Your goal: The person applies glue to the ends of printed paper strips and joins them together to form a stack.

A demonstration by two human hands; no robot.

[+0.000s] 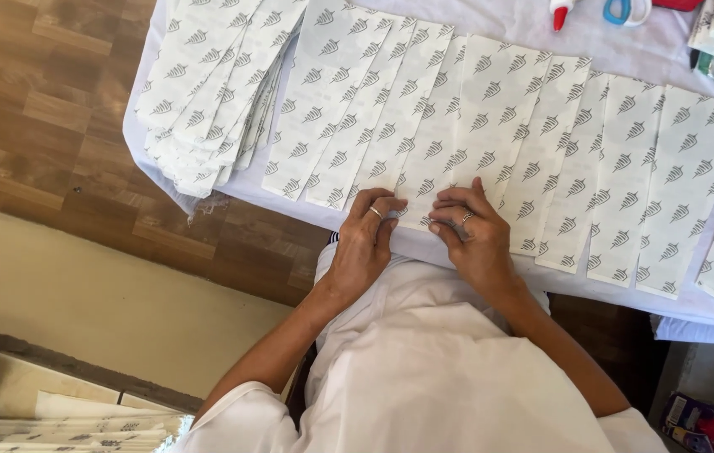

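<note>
Both our left hand (365,243) and right hand (468,235) pinch one white leaf-printed paper strip (437,143), fingers curled, flattening it on the white-clothed tabletop (542,33).

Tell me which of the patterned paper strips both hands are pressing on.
The strip at the table's near edge, between left hand and right hand; the others lie untouched.

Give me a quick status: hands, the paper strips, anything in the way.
Left hand and right hand both pinching the near end of one patterned paper strip. Row of strips overlapped on white-covered table. Loose stack at left. Nothing blocking.
</note>
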